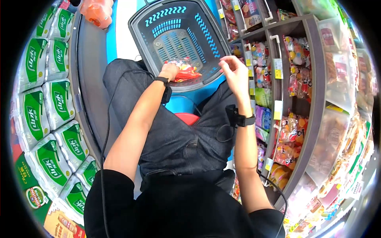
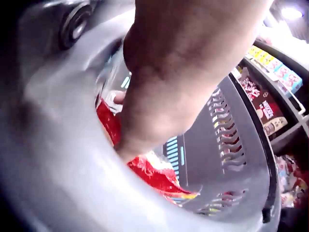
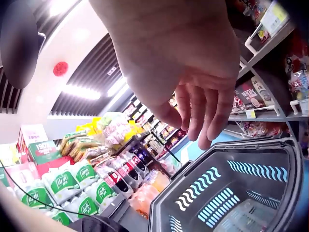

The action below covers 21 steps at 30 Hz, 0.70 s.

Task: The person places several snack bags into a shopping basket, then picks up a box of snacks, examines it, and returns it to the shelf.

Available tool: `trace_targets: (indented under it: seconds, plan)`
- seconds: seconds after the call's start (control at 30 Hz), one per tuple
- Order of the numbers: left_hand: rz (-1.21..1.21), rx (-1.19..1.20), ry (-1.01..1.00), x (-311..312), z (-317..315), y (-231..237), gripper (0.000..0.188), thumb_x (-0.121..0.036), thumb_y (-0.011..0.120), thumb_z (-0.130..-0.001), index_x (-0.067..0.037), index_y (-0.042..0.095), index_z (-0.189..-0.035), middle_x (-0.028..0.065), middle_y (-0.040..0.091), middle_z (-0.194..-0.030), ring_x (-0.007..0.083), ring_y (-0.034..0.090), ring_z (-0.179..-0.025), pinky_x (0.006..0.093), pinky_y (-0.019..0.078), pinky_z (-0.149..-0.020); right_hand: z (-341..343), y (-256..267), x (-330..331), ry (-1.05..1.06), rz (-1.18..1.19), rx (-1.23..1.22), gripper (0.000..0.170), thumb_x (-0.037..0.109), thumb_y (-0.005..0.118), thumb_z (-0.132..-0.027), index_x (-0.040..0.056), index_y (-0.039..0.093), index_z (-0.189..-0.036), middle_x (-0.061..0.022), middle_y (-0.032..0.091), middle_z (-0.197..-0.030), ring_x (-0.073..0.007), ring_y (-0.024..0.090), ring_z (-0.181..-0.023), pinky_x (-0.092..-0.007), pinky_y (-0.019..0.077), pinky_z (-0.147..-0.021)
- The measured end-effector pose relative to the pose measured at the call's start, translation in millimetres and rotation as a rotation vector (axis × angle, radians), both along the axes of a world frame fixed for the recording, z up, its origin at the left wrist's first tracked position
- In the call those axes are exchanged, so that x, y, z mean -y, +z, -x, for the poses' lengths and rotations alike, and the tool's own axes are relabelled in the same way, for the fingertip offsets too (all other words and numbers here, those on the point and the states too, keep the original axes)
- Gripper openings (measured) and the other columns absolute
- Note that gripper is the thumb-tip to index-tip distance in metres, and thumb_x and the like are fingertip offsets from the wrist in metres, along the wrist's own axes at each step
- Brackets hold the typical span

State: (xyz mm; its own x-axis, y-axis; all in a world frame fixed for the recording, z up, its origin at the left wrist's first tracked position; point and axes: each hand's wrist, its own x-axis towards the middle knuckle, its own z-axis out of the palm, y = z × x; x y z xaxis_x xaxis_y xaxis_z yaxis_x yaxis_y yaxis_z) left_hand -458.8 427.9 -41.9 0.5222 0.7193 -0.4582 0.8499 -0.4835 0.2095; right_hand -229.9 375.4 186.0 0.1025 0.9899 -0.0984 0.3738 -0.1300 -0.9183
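A red packet with a clear part (image 1: 186,74) lies low inside the dark shopping basket (image 1: 139,29). The left hand (image 1: 170,71) reaches into the basket and grips the packet's left end; in the left wrist view the hand (image 2: 154,106) hides part of the red packet (image 2: 157,178). Over the basket's right rim is the right hand (image 1: 235,73), raised and holding nothing. Seen from the right wrist, that hand (image 3: 193,92) hangs with its fingers loosely bent above the basket (image 3: 193,174).
Shelves of bagged snacks (image 1: 289,131) stand close on the right. White and green packs (image 1: 59,99) are stacked along the left, with orange bottles (image 1: 96,14) at the upper left. The person's legs (image 1: 131,91) flank the basket's near end.
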Motion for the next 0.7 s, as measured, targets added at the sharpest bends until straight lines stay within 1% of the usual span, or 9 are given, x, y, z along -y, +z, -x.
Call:
trace_targets:
  seconds: [0.07, 0.13, 0.3, 0.4, 0.47, 0.5, 0.57, 0.67, 0.7]
  plan:
    - [-0.023, 0.046, 0.107, -8.8, -11.4, -8.2, 0.016, -0.008, 0.062, -0.072, -0.006, 0.068, -0.087, 0.0166, 0.068, -0.091, 0.0312, 0.066, -0.088, 0.0408, 0.053, -0.075, -1.1, 0.7, 1.5, -0.028, 0.024, 0.013, 0.015, 0.012, 0.061, -0.087, -0.0009, 0.064, -0.094, -0.005, 0.065, -0.077, -0.0092, 0.062, -0.066, -0.024, 0.0496, -0.062]
    - [-0.054, 0.094, 0.152, -16.8, -15.4, 22.3, 0.013, -0.009, 0.059, -0.074, -0.006, 0.068, -0.083, 0.0171, 0.068, -0.088, 0.032, 0.067, -0.083, 0.0419, 0.0531, -0.073, -5.3, -0.6, 2.0, -0.071, 0.023, -0.002, 0.014, 0.011, 0.061, -0.087, -0.0014, 0.063, -0.094, -0.0057, 0.066, -0.078, -0.0095, 0.062, -0.065, -0.024, 0.0495, -0.061]
    - [-0.086, 0.298, 0.249, -39.3, -25.9, 59.3, 0.01, -0.013, 0.065, -0.07, -0.006, 0.067, -0.077, 0.017, 0.067, -0.082, 0.0329, 0.066, -0.079, 0.0437, 0.0518, -0.069, -24.3, -11.7, 5.8, -0.074, 0.074, -0.024, 0.013, 0.01, 0.061, -0.086, -0.0004, 0.063, -0.093, -0.006, 0.067, -0.079, -0.0098, 0.063, -0.065, -0.0233, 0.0486, -0.06]
    - [-0.079, 0.634, 0.333, -44.2, -25.8, 90.5, 0.014, -0.018, 0.068, -0.072, -0.006, 0.068, -0.077, 0.0149, 0.067, -0.077, 0.0301, 0.065, -0.075, 0.0393, 0.0495, -0.067, -27.6, -13.2, 9.3, -0.025, 0.116, 0.01, 0.014, 0.013, 0.062, -0.084, 0.0017, 0.065, -0.092, -0.0054, 0.066, -0.077, -0.0099, 0.062, -0.063, -0.0228, 0.0474, -0.058]
    - [0.057, 0.813, 0.316, -52.5, -23.5, 109.6, 0.016, -0.019, 0.07, -0.072, -0.004, 0.068, -0.078, 0.0105, 0.066, -0.073, 0.0226, 0.064, -0.07, 0.0347, 0.0478, -0.065, -27.1, -16.6, 9.9, -0.03, 0.156, 0.05, 0.017, 0.016, 0.065, -0.083, 0.0017, 0.065, -0.091, -0.0061, 0.066, -0.077, -0.0117, 0.062, -0.066, -0.0254, 0.0489, -0.061]
    - [0.191, 0.897, 0.376, -56.2, -23.4, 115.1, 0.015, -0.017, 0.07, -0.074, -0.002, 0.068, -0.077, 0.0045, 0.064, -0.07, 0.0143, 0.06, -0.067, 0.0294, 0.0458, -0.063, -24.9, -17.6, 9.6, 0.014, 0.135, 0.102, 0.017, 0.017, 0.065, -0.083, 0.0015, 0.064, -0.092, -0.0053, 0.066, -0.078, -0.0115, 0.062, -0.067, -0.0252, 0.049, -0.062]
    - [0.398, 1.09, 0.407, -53.7, -22.3, 139.6, 0.014, -0.014, 0.069, -0.077, -0.002, 0.064, -0.073, 0.0004, 0.059, -0.068, 0.0093, 0.054, -0.065, 0.0252, 0.0426, -0.062, -19.4, -20.5, 11.8, 0.098, 0.097, 0.204, 0.019, 0.017, 0.065, -0.085, 0.0012, 0.063, -0.095, -0.0037, 0.066, -0.08, -0.011, 0.061, -0.069, -0.0246, 0.0491, -0.064]
    - [0.599, 1.337, 0.269, -51.6, -19.0, 170.0, 0.015, -0.013, 0.068, -0.078, -0.002, 0.061, -0.072, -0.0014, 0.057, -0.071, 0.0077, 0.052, -0.068, 0.0239, 0.0404, -0.066, -11.9, -7.7, 11.5, 0.18, 0.199, 0.226, 0.069, 0.025, 0.079, -0.072, 0.0041, 0.046, -0.129, -0.0125, 0.056, -0.12, -0.0208, 0.057, -0.104, -0.0342, 0.0475, -0.087]
    - [0.641, 1.42, 0.203, -50.1, -17.3, 183.0, 0.014, -0.013, 0.068, -0.078, -0.002, 0.06, -0.072, -0.0019, 0.057, -0.072, 0.0074, 0.052, -0.069, 0.0238, 0.0399, -0.067, -16.8, -9.8, 10.1, 0.179, 0.091, 0.244, 0.079, 0.025, 0.081, -0.069, 0.005, 0.04, -0.133, -0.0132, 0.05, -0.127, -0.0225, 0.052, -0.112, -0.0358, 0.044, -0.092]
